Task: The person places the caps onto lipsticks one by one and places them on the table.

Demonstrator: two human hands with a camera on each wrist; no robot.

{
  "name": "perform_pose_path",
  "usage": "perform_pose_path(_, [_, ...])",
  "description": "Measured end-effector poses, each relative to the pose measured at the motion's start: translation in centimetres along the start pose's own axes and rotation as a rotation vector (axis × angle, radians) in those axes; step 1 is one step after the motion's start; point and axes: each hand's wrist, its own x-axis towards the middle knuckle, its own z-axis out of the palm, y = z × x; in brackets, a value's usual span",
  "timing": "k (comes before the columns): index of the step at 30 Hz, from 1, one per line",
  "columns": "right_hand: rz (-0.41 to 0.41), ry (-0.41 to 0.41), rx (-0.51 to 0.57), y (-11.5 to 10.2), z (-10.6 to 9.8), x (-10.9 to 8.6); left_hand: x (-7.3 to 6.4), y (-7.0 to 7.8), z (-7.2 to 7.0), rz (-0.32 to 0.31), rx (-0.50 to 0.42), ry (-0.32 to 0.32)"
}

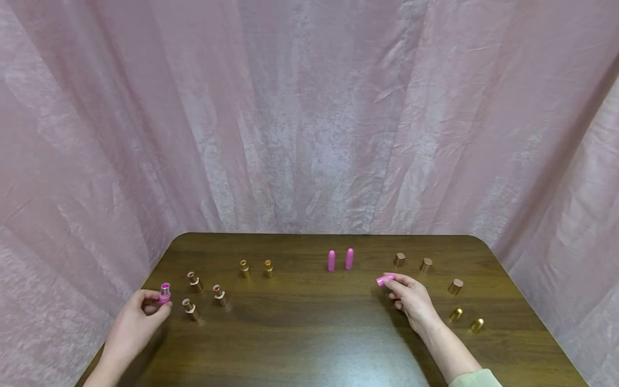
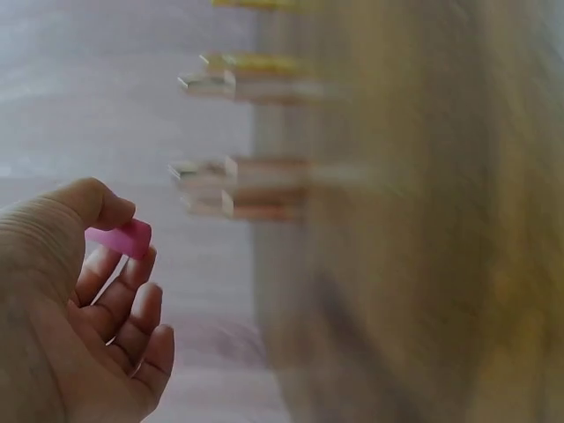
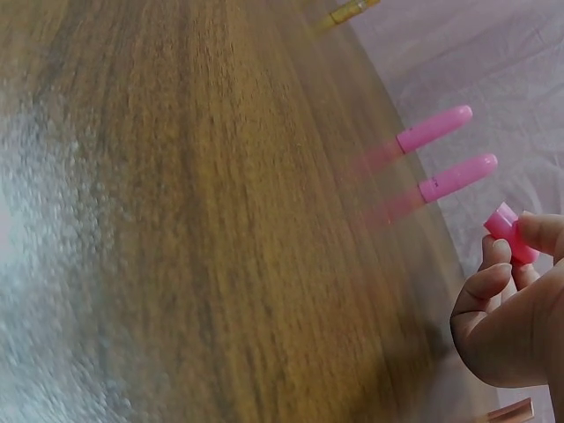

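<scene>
The left hand [image 1: 137, 317] pinches an uncapped pink lipstick [image 1: 165, 300], left of three rose-gold lipsticks [image 1: 192, 310]; the right hand [image 1: 410, 301] pinches a tilted pink cap [image 1: 382, 281] — near two upright pink tubes [image 3: 458, 178], their tiny markings unreadable.

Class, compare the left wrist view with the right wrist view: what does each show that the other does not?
Only left: the left hand pinching a pink lipstick base; copper-coloured uncapped metallic tubes.
Only right: the right hand pinching a glossy pink cylindrical cap; two upright round-tipped pink tubes.
Both: brown wooden table, pale pink curtain, at least one gold metallic tube.
</scene>
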Motion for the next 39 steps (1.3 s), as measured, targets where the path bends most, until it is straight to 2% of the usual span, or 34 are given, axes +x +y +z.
perform_pose_path(5, [-0.005, -0.009, 0.0, -0.2, 0.1, -0.3, -0.3, 3.9, -0.2, 0.092, 0.0, 0.053])
perform_pose_path(8, [-0.007, -0.014, -0.001, -0.3, 0.1, -0.5, -0.4, 6.3, 0.4, 0.169, 0.018, 0.068])
perform_pose_path(12, [-0.006, -0.016, 0.003, -0.5, 0.2, -0.8, -0.6, 9.1, 2.0, 0.3, 0.032, 0.058])
perform_pose_path(17, [-0.003, -0.014, 0.032, -0.5, 0.4, -1.1, -0.5, 12.1, 5.0, 0.433, 0.062, 0.007])
perform_pose_path(22, [-0.001, -0.016, 0.082, -0.5, 0.9, -1.5, -0.1, 14.3, 8.4, 0.482, 0.083, -0.033])
perform_pose_path(28, [0.008, -0.018, 0.133, -0.2, 1.9, -1.8, 0.4, 16.8, 11.9, 0.505, 0.066, -0.107])
perform_pose_path(35, [0.019, -0.046, 0.177, 0.0, 3.6, -2.3, 0.7, 19.8, 14.6, 0.562, 0.053, -0.172])
perform_pose_path(39, [0.023, -0.052, 0.212, 0.1, 4.5, -2.5, 1.0, 20.8, 15.8, 0.59, 0.065, -0.199])
